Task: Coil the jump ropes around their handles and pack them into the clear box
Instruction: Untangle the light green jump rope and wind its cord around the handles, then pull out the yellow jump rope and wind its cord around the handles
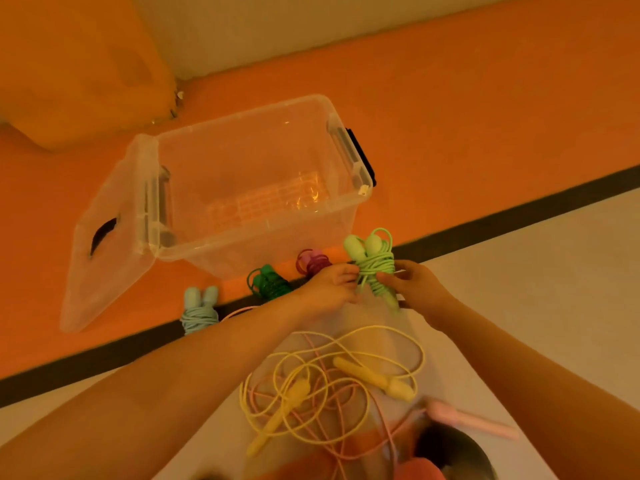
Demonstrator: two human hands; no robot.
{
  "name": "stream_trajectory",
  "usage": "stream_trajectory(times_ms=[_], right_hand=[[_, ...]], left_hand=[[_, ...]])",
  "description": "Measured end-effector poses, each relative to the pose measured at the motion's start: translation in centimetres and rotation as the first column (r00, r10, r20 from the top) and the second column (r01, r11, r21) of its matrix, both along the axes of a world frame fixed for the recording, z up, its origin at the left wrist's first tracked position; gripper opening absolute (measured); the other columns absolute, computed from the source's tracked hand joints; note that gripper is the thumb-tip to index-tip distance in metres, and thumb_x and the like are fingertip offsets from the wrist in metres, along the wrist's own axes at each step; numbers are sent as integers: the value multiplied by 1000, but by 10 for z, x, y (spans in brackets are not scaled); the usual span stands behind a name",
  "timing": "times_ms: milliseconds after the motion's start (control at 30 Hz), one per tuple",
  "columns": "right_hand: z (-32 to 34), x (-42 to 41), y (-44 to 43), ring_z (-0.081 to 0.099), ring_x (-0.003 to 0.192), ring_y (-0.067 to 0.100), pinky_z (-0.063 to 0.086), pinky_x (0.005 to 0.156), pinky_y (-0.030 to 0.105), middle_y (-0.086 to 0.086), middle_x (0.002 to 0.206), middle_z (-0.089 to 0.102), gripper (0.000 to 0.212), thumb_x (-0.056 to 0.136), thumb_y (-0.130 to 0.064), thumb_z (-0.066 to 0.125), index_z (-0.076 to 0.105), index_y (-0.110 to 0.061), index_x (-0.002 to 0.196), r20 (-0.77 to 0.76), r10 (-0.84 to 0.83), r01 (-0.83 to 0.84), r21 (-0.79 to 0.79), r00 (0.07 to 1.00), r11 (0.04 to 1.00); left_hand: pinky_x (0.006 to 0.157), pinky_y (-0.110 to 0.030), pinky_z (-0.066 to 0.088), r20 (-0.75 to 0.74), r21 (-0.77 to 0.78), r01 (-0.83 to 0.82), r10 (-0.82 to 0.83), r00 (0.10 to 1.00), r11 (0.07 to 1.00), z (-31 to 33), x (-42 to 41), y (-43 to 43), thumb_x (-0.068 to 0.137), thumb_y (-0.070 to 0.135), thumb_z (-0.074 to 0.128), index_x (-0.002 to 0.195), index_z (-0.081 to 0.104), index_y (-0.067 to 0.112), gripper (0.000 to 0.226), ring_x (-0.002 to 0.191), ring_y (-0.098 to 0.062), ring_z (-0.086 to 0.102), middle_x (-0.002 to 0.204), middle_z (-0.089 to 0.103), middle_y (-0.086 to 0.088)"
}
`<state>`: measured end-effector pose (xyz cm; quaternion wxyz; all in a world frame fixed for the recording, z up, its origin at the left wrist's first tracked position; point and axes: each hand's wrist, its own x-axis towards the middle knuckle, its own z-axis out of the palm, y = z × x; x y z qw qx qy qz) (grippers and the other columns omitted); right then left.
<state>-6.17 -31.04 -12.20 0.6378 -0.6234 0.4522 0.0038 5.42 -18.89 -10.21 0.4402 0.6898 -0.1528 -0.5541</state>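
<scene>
Both hands hold a light green jump rope (375, 263), its cord wound around its two handles. My left hand (330, 287) pinches the coil from the left and my right hand (414, 284) grips it from the right. The clear box (263, 188) stands open and empty on the orange floor just beyond. Coiled pale blue (200, 311), dark green (268, 282) and purple (313, 261) ropes lie in front of the box. A loose yellow rope (374, 375) and a pink rope (471, 422) lie tangled on the white floor below my arms.
The box's clear lid (104, 244) leans against its left side. A black stripe (519, 218) separates the orange floor from the white floor. An orange padded shape (76, 74) sits at the far left by the wall.
</scene>
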Motion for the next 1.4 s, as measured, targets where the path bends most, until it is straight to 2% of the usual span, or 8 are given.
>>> stream_trajectory(times_ms=[233,467,600,700,900,1133,1267,1400], right_hand=[[-57,22,-25,56,87,18,43,58,19,14,111,59,44,84,-15,70,49,-2,120,-51,-91,86,-88,995,992],[-75,24,5,51,98,18,38,85,26,16,122,58,50,84,-4,66,50,-6,131,-123,110,-131,-178,986,975],[-71,18,6,50,118,32,38,99,39,16,129,55,59,79,-13,72,49,-8,133,-184,141,-200,-356,973,913],[-66,9,13,53,102,33,42,89,42,18,111,58,53,74,-15,76,56,-7,123,-231,126,-227,-489,965,842],[-51,-15,47,52,83,16,35,66,24,3,85,57,22,79,-12,73,67,-7,100,-300,471,-547,-268,829,793],[-77,-40,78,56,85,21,44,76,32,3,94,58,20,81,-28,68,59,-18,95,-523,676,-848,-220,520,482],[-81,-37,78,58,98,23,43,74,32,3,101,61,15,83,-35,62,52,-26,88,-593,655,-882,-260,468,394],[-83,-32,78,57,98,26,41,73,32,5,101,60,20,85,-35,59,43,-27,76,-590,666,-888,-250,456,387]], left_hand=[[96,-30,41,61,-22,-76,77,995,997,-50,13,-27,85,-20,52,140,35,-5,59,131,-32,45,147,37,-20],[93,-28,47,110,-54,-136,141,984,989,-60,20,-1,88,-15,51,137,42,-2,51,128,-29,49,143,44,-15],[75,-16,49,153,-67,-155,164,975,986,-57,22,10,84,-18,55,129,49,-5,47,106,-23,56,129,54,-20],[72,-17,49,180,-67,-121,131,975,990,-54,23,30,81,-16,60,120,55,-6,40,92,-16,60,103,63,-12],[61,-11,47,259,-46,-54,64,964,997,-53,5,92,77,-18,65,94,59,3,28,57,3,60,72,58,-3],[64,-19,43,371,244,169,-253,893,955,-88,-28,159,72,2,79,84,68,6,17,60,1,54,70,61,7],[70,-32,40,535,468,266,-510,674,842,-89,-30,152,76,28,75,92,65,11,26,84,-23,58,93,66,-10],[67,-29,37,467,640,340,-700,541,689,-87,-35,139,79,41,68,98,65,18,30,99,-29,61,104,66,-7]])
